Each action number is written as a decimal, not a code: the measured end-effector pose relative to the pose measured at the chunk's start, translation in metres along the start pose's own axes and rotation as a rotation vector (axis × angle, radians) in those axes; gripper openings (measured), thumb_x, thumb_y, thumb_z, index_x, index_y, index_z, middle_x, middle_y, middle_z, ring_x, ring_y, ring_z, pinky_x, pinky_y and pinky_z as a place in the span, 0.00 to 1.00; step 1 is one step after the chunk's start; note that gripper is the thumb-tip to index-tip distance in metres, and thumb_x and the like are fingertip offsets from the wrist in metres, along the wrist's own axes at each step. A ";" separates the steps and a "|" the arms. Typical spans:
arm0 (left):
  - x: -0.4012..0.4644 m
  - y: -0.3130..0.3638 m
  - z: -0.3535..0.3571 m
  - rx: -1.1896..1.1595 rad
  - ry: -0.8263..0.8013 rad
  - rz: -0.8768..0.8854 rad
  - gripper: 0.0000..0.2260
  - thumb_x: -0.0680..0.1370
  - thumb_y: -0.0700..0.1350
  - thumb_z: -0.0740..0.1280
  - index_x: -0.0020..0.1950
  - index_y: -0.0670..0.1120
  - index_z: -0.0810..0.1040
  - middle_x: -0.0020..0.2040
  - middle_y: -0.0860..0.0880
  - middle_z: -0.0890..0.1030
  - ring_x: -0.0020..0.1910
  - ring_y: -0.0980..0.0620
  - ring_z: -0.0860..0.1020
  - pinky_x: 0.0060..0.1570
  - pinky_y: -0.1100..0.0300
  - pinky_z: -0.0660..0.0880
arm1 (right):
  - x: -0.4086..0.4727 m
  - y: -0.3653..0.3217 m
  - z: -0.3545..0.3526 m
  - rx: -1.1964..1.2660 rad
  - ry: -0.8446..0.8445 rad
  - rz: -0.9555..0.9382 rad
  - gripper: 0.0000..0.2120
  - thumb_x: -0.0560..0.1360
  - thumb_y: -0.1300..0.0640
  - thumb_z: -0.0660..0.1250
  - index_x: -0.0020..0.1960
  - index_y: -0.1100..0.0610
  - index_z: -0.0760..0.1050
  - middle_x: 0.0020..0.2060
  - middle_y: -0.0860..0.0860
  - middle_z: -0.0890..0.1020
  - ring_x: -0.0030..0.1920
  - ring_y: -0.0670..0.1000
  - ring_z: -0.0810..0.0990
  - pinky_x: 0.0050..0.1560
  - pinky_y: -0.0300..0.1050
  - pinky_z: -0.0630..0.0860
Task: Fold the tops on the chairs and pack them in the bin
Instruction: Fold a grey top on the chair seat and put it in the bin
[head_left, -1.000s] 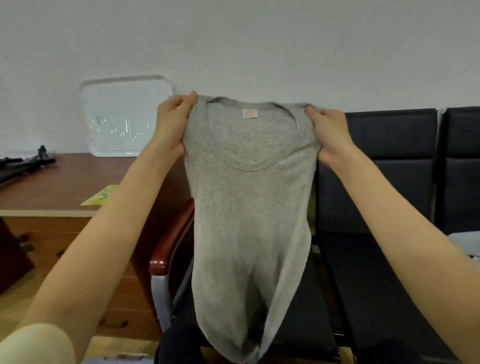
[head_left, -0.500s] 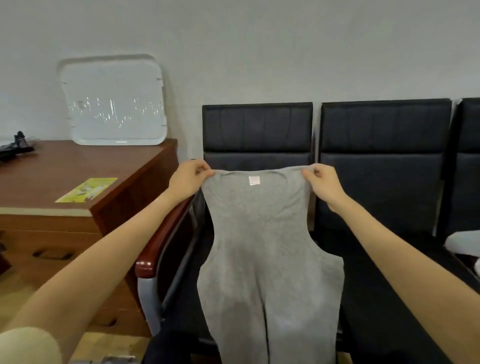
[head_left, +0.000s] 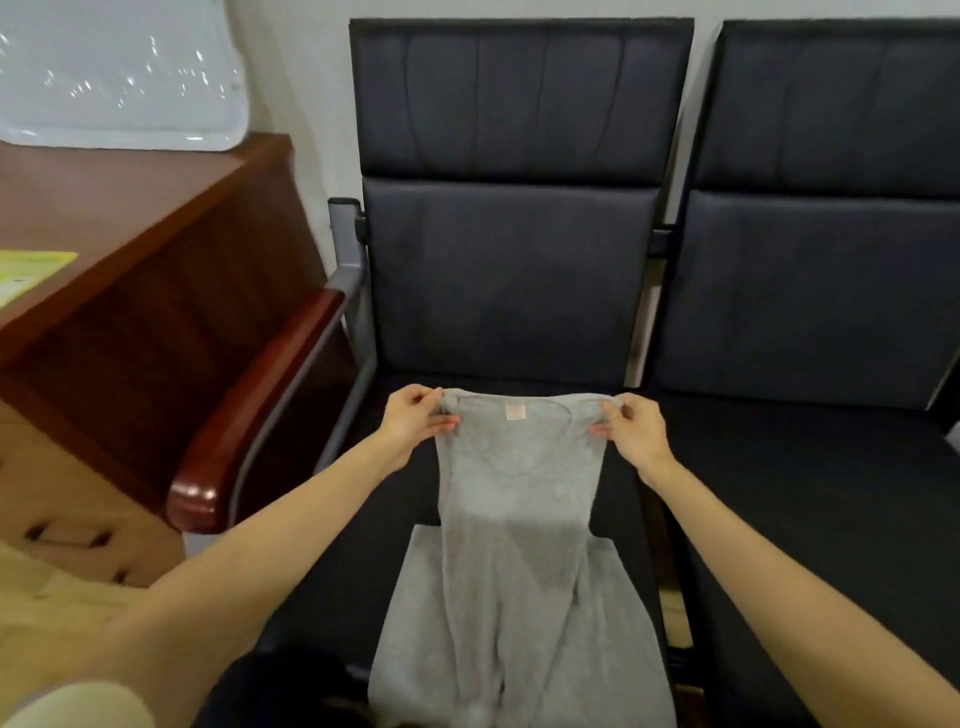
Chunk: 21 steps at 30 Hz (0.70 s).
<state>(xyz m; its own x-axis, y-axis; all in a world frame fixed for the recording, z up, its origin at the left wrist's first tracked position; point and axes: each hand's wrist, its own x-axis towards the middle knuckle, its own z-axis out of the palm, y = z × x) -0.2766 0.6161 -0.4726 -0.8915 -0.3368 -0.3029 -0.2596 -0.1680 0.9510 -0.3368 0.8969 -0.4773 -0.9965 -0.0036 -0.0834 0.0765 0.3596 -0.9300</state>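
A grey sleeveless top (head_left: 519, 561) lies stretched out along the seat of the left black chair (head_left: 509, 291), neckline toward the backrest, its hem hanging over the seat's front edge. My left hand (head_left: 415, 423) pinches the left shoulder strap. My right hand (head_left: 631, 428) pinches the right strap. Both hands hold the straps low, close to the seat near the backrest. A small pink label shows inside the neckline. No bin is in view.
A second black chair (head_left: 831, 291) stands directly to the right. A red-brown wooden armrest (head_left: 249, 415) runs along the left chair's side. A wooden desk (head_left: 130, 249) with a yellow paper (head_left: 26, 270) and a white tray (head_left: 119, 78) against the wall sits at left.
Both hands have lowered the top from head height down onto the chair seat, and my view has tilted down with it.
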 end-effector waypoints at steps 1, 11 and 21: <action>0.015 -0.003 0.001 0.027 0.019 0.010 0.07 0.81 0.39 0.62 0.43 0.41 0.71 0.43 0.40 0.79 0.33 0.48 0.83 0.35 0.59 0.81 | 0.012 0.003 0.004 -0.015 -0.012 -0.001 0.09 0.81 0.61 0.61 0.47 0.65 0.76 0.41 0.60 0.82 0.35 0.46 0.84 0.44 0.47 0.83; 0.154 0.051 0.022 0.291 0.107 0.243 0.09 0.82 0.41 0.62 0.41 0.45 0.71 0.39 0.43 0.79 0.34 0.48 0.82 0.35 0.59 0.79 | 0.131 -0.014 0.048 0.003 0.106 -0.124 0.10 0.82 0.58 0.59 0.43 0.57 0.73 0.41 0.57 0.82 0.43 0.54 0.84 0.52 0.54 0.80; 0.152 -0.039 -0.001 0.779 0.131 0.009 0.18 0.78 0.43 0.66 0.67 0.41 0.70 0.61 0.43 0.75 0.56 0.43 0.78 0.53 0.51 0.77 | 0.121 0.060 0.056 -0.197 -0.012 0.177 0.15 0.77 0.63 0.65 0.63 0.63 0.70 0.48 0.58 0.79 0.54 0.59 0.80 0.57 0.53 0.77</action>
<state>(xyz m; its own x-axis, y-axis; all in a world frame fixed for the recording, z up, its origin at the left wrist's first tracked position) -0.4014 0.5707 -0.5556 -0.8566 -0.4496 -0.2533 -0.4807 0.5164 0.7087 -0.4511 0.8656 -0.5636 -0.9677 0.0646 -0.2439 0.2403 0.5306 -0.8129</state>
